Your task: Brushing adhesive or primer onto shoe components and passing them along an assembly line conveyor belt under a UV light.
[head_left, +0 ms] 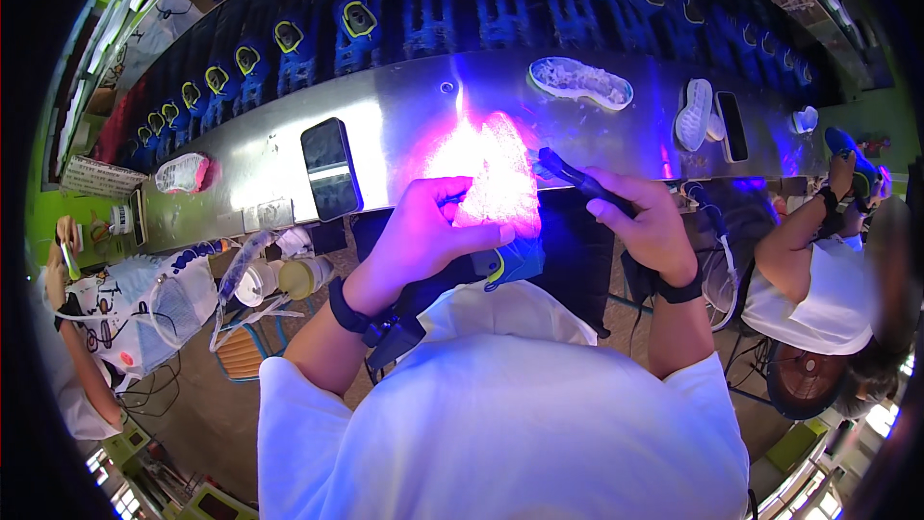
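My left hand (416, 236) grips a blue shoe (520, 260) with yellow-green trim, held over the bench's near edge. The shoe's upturned underside glows pink-white under a strong light, and the glare washes out its detail. In my right hand (643, 221) is a brush with a thick black handle (589, 183). Its bristle end points left at the shoe's right edge; whether it touches cannot be made out. Black bands circle both my wrists, and the left one carries a small black box.
A phone (330, 169) lies left on the metal bench (260, 169). Pale soles (580, 82) and a second phone (731, 127) lie right. Blue shoes (358, 19) line the conveyor (423, 10) beyond. Co-workers sit on both sides; the right one's hand (842, 173) holds a shoe.
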`<action>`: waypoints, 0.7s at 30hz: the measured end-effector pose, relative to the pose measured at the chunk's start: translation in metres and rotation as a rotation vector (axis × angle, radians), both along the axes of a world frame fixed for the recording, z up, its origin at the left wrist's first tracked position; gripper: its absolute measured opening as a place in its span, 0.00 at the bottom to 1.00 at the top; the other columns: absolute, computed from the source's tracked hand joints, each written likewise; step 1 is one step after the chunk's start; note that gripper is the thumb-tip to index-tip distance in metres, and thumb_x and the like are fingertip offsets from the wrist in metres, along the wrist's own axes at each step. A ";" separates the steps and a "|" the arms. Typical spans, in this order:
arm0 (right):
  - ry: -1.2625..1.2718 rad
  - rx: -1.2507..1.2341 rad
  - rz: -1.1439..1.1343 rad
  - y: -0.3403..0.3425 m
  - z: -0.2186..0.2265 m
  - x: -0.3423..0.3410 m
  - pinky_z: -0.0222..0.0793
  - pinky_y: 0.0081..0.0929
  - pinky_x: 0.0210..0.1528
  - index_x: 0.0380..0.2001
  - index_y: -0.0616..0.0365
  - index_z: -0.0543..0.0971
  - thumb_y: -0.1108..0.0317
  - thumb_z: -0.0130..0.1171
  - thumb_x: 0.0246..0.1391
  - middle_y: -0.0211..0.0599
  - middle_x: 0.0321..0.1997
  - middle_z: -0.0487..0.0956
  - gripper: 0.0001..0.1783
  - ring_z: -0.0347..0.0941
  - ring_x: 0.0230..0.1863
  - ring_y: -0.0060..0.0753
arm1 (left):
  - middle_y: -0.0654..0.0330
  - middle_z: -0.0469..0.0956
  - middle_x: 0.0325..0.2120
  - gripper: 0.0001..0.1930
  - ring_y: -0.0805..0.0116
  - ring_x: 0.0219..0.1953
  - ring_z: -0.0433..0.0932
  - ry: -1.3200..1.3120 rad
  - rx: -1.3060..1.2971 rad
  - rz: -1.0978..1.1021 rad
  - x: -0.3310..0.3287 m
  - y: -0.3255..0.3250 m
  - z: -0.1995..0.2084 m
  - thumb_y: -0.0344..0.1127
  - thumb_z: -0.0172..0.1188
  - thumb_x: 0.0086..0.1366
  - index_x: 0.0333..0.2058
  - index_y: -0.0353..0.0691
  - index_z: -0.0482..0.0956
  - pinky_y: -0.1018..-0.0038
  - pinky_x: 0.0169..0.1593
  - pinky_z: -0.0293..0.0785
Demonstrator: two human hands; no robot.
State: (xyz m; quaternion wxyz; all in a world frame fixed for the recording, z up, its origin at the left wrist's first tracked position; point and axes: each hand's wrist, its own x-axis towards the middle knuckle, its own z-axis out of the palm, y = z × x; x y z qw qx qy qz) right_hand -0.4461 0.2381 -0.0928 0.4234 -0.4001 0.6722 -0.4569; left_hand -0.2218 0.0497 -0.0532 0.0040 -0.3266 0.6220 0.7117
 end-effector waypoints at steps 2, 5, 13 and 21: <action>-0.002 -0.014 -0.024 0.005 -0.007 0.002 0.70 0.28 0.58 0.55 0.62 0.79 0.75 0.65 0.56 0.44 0.50 0.84 0.22 0.79 0.51 0.32 | 0.61 0.84 0.40 0.27 0.77 0.43 0.80 -0.062 0.017 -0.035 -0.004 0.000 -0.001 0.35 0.77 0.54 0.50 0.28 0.80 0.77 0.49 0.76; -0.050 -0.009 -0.038 0.012 -0.016 0.009 0.72 0.26 0.52 0.57 0.61 0.79 0.74 0.65 0.57 0.38 0.44 0.84 0.23 0.79 0.44 0.28 | 0.60 0.84 0.40 0.26 0.76 0.42 0.81 -0.069 0.066 -0.005 -0.004 0.004 -0.011 0.36 0.76 0.56 0.50 0.27 0.80 0.77 0.48 0.76; -0.247 0.078 -0.040 0.029 -0.017 0.021 0.70 0.19 0.38 0.60 0.58 0.78 0.72 0.63 0.61 0.25 0.32 0.78 0.23 0.70 0.32 0.16 | 0.57 0.83 0.41 0.29 0.74 0.42 0.81 -0.045 0.099 0.142 -0.005 0.008 -0.025 0.39 0.73 0.60 0.53 0.24 0.76 0.77 0.45 0.79; -0.123 0.176 0.101 0.028 0.009 0.019 0.71 0.22 0.41 0.60 0.57 0.78 0.75 0.63 0.58 0.30 0.34 0.81 0.25 0.72 0.33 0.21 | 0.59 0.83 0.42 0.22 0.76 0.41 0.81 0.051 0.013 0.261 0.013 0.004 -0.023 0.37 0.69 0.64 0.52 0.28 0.78 0.76 0.47 0.77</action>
